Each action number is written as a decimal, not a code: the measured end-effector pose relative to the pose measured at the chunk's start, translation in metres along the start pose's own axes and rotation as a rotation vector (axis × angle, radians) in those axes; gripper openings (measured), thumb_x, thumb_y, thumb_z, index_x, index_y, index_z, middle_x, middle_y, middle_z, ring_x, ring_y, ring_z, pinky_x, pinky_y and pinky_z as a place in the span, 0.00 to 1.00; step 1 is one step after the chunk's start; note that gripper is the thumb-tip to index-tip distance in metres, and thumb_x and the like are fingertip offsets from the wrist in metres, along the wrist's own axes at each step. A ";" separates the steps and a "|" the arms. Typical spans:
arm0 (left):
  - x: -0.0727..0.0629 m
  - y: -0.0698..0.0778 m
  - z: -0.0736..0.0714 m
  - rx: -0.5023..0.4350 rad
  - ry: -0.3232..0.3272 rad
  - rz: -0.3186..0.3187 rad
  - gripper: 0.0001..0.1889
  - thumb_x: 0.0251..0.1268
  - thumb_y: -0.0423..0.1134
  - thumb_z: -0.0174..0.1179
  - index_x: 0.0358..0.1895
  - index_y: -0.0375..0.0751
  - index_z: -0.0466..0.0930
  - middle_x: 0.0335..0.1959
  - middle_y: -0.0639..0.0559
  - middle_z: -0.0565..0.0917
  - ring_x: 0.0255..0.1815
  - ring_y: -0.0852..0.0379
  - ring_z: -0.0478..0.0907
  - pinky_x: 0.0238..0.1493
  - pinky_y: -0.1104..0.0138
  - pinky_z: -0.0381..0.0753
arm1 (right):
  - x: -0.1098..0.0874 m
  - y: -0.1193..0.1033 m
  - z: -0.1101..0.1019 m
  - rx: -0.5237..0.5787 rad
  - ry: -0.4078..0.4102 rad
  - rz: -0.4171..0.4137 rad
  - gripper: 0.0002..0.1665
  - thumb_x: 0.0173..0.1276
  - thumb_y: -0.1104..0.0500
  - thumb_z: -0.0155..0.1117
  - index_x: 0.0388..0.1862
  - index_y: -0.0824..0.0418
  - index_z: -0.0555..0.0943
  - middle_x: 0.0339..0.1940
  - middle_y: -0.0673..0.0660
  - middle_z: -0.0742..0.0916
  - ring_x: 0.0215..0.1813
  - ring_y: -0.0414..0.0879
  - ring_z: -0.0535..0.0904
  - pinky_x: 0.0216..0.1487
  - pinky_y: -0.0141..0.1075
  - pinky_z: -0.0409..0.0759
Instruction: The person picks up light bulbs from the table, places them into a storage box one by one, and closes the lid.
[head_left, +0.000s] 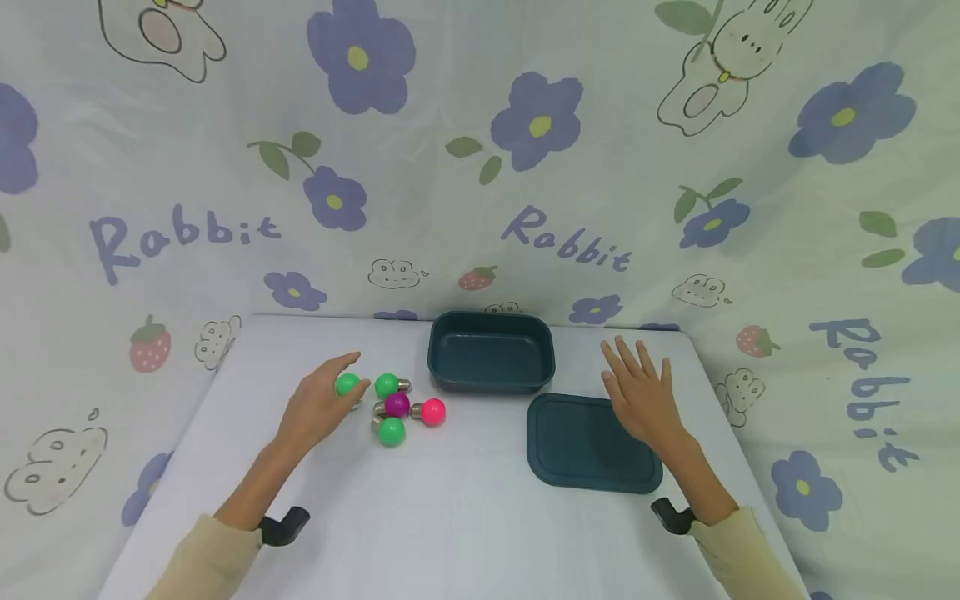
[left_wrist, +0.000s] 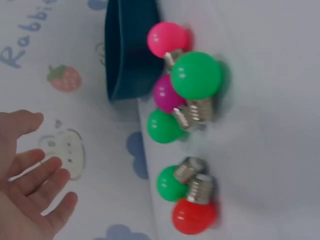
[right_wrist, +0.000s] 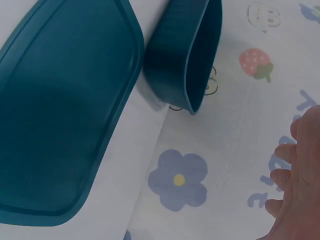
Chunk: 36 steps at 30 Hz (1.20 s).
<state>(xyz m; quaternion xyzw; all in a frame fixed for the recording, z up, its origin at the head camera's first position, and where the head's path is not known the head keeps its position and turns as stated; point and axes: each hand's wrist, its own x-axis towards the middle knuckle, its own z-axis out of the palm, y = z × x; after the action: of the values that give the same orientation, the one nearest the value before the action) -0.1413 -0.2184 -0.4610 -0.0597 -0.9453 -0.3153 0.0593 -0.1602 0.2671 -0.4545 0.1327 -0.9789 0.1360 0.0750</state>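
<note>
Six bulbs lie clustered on the table left of centre, left hand above the leftmost with relaxed, parted fingers, right hand flat-fingered and spread by the lid, box upright between the hands.

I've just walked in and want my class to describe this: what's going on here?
A person's left hand hovers over a group of coloured bulbs, holding none. Their right hand, fingers spread, is by the far right corner of a flat dark teal lid, also holding nothing. The bulbs lie on the white table, outside the open box.
</note>
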 end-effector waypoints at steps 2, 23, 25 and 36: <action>-0.004 -0.010 0.002 -0.027 0.016 -0.007 0.27 0.70 0.37 0.61 0.68 0.31 0.69 0.63 0.29 0.75 0.65 0.31 0.69 0.61 0.39 0.71 | 0.002 0.000 0.003 -0.001 -0.005 0.004 0.33 0.84 0.45 0.35 0.80 0.58 0.58 0.80 0.63 0.59 0.80 0.66 0.43 0.69 0.73 0.33; -0.019 -0.083 0.015 -0.079 0.036 -0.100 0.29 0.65 0.34 0.66 0.66 0.25 0.68 0.62 0.22 0.71 0.62 0.26 0.68 0.56 0.36 0.73 | 0.026 0.000 0.027 0.026 -0.043 0.001 0.33 0.84 0.45 0.33 0.81 0.56 0.56 0.81 0.61 0.55 0.80 0.64 0.39 0.70 0.71 0.34; -0.018 -0.088 0.014 -0.082 0.010 -0.104 0.30 0.66 0.35 0.66 0.67 0.26 0.67 0.63 0.22 0.70 0.62 0.26 0.68 0.57 0.37 0.73 | 0.028 0.000 0.031 0.023 -0.040 -0.006 0.33 0.84 0.45 0.33 0.81 0.56 0.56 0.81 0.62 0.56 0.80 0.64 0.40 0.70 0.71 0.35; -0.015 -0.113 0.016 -0.101 -0.120 -0.133 0.35 0.66 0.38 0.67 0.71 0.30 0.63 0.68 0.24 0.67 0.67 0.28 0.65 0.62 0.39 0.70 | 0.044 -0.010 0.051 -0.007 -0.049 -0.007 0.32 0.84 0.47 0.35 0.81 0.55 0.56 0.81 0.58 0.56 0.81 0.61 0.40 0.71 0.70 0.36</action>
<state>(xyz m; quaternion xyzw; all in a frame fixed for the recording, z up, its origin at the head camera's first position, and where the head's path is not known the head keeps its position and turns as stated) -0.1451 -0.2992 -0.5423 -0.0186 -0.9318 -0.3618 -0.0215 -0.2053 0.2326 -0.4922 0.1394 -0.9804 0.1290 0.0520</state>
